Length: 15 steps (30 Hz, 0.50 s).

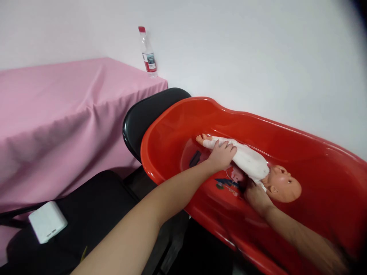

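A baby doll (pixel 252 162) in a white bodysuit lies on its back in a red baby bathtub (pixel 177 114), bare feet toward the left end and head toward the right. My left hand (pixel 222 154) is laid over the doll's hip and upper leg, its fingers curled across the white cloth. Close to the doll's shoulder, my right hand (pixel 256 196) is closed at the near sleeve. The fingers of that hand are partly hidden beneath the doll's side. Printed cartoon pictures show on the tub's floor under the doll.
A pink cloth-covered table (pixel 57 95) stands at the left, with a red-capped plastic bottle (pixel 149 57) at its corner by the white wall. A black chair back (pixel 149 114) touches the tub's left end. A white box-shaped device (pixel 47 221) rests on a black chair seat (pixel 94 214).
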Each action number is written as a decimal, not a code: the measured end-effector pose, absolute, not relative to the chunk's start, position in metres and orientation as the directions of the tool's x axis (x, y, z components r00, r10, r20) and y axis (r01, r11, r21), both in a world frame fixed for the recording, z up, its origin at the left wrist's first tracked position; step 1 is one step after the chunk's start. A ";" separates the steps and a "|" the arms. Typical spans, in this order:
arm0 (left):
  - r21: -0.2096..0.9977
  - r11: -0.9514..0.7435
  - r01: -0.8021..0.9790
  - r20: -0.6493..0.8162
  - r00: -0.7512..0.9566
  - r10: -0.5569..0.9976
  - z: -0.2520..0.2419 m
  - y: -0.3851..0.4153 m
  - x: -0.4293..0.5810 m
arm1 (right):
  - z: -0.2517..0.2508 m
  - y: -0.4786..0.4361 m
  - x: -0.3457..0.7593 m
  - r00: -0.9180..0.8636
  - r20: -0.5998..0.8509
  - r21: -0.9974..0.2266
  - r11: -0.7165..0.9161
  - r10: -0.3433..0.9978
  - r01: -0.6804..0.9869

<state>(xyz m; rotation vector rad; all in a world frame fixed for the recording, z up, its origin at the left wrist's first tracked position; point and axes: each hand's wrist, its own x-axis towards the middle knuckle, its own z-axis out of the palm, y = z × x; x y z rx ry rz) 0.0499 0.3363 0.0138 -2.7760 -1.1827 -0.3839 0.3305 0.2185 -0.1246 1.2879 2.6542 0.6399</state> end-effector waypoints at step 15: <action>0.039 -0.665 0.746 0.206 0.645 0.736 0.020 0.337 0.048 | -0.037 0.249 0.276 -0.769 -0.074 0.291 0.751 0.635 0.592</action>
